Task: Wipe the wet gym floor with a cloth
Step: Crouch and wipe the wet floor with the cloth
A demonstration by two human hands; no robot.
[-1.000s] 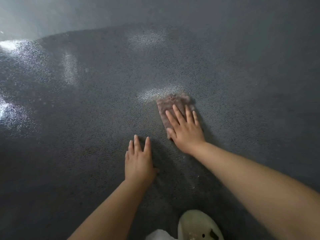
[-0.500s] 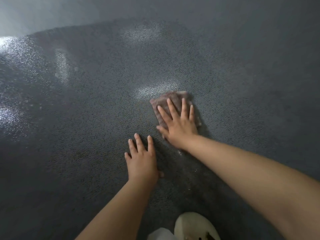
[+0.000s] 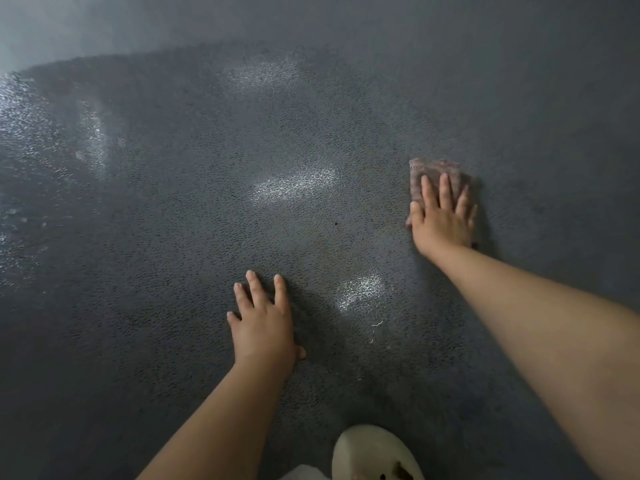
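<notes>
The folded pinkish cloth (image 3: 437, 178) lay flat on the speckled grey gym floor (image 3: 173, 237) at right of centre, pinned under the straight, spread fingers of the right hand (image 3: 441, 220). The left hand (image 3: 261, 323) rested flat on the floor at lower centre, fingers straight, holding nothing. The cloth appeared soft, light and liable to bunch, so it was judged best handled by broad palm pressure across its middle.

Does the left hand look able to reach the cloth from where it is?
Probably yes: the left hand lies flat on the floor, the cloth sits under the right hand, and only bare floor lies between.
</notes>
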